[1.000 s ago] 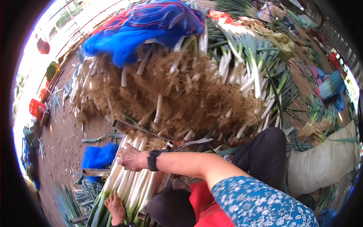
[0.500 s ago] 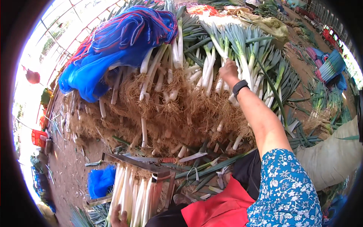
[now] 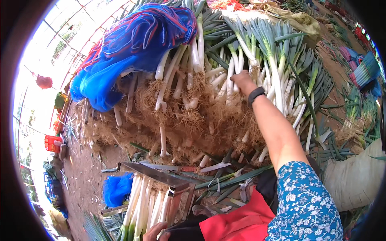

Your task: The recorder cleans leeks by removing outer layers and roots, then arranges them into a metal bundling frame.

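Observation:
Over the heap of leeks (image 3: 277, 76), my right arm stretches out. My right hand (image 3: 243, 82) has its fingers closed at a white leek stalk (image 3: 230, 82) among others with brown, hairy roots (image 3: 193, 116). My left hand (image 3: 156, 232), only partly in view at the lower edge, has its fingers apart and lies beside a bundle of leeks (image 3: 138, 201). That bundle sits root end up against a frame of wooden or metal bars (image 3: 155, 175).
Blue netting with red and white cords (image 3: 140, 40) covers the heap's left part. A smaller blue net (image 3: 117, 189) lies left of the frame. An orange-red container (image 3: 52, 143) stands at far left, and a pale sack (image 3: 356, 176) bulges at right. Loose leaves litter the ground.
My right hand has moved slightly left and down, from one leek to the stalks beside it. My left hand has shifted right along the bundle. The whole view has shifted a little.

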Demonstrator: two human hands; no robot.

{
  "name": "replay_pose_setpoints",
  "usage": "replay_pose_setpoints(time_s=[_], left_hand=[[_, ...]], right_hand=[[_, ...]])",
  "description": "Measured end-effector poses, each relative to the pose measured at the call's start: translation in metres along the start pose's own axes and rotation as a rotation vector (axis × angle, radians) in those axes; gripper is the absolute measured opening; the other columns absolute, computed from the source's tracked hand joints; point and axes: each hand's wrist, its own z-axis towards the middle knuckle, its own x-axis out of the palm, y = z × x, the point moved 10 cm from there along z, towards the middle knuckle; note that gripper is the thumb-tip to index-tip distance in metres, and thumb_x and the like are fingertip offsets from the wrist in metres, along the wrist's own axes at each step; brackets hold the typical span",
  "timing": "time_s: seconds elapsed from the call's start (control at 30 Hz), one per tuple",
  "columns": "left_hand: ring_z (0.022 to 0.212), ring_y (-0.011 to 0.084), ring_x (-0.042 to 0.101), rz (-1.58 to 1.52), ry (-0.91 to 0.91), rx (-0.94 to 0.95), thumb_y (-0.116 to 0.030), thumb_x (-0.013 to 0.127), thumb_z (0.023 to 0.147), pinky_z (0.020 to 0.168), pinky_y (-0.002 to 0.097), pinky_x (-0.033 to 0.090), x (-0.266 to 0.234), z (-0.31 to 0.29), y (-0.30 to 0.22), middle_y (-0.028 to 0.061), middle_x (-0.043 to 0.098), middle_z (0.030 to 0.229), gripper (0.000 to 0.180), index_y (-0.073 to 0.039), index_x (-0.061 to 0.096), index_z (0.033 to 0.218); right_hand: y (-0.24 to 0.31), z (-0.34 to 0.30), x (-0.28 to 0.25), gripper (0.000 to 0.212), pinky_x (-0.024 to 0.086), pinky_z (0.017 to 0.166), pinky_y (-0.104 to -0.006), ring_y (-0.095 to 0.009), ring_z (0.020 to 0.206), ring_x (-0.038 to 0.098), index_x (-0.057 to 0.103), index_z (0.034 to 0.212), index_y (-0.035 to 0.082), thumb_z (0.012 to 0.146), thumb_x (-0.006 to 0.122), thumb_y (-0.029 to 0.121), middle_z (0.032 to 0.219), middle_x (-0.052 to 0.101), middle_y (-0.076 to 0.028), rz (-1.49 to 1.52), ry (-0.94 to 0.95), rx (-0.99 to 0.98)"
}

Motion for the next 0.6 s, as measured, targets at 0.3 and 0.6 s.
replay_pose_setpoints(time_s=[0.3, 0.6], left_hand=[[0.109, 0.0207, 0.058, -0.279, 0.025, 0.097, -0.019, 0.060, 0.094, 0.093, 0.0363, 0.044, 0.017, 0.014, 0.006, 0.0095, 0.065, 0.119, 0.039, 0.000, 0.058, 0.129], [0.110, 0.0167, 0.058, -0.749, 0.228, 0.381, -0.034, 0.063, 0.097, 0.093, 0.0302, 0.048, 0.029, -0.038, -0.043, 0.0105, 0.062, 0.122, 0.055, 0.004, 0.051, 0.135]], right_hand=[[0.176, -0.263, 0.011, 0.024, 0.054, 0.065, -0.0315, -0.022, 0.071, 0.068, 0.064, 0.098, -0.002, 0.089, 0.056, 0.018, 0.095, 0.068, -0.014, 1.141, 0.539, 0.378], [0.364, -0.564, -0.014, 0.048, 0.060, 0.080, -0.0456, -0.026, 0.094, 0.066, 0.041, 0.130, -0.002, 0.089, 0.064, 0.006, 0.106, 0.060, -0.013, 1.472, 1.013, 0.469]])
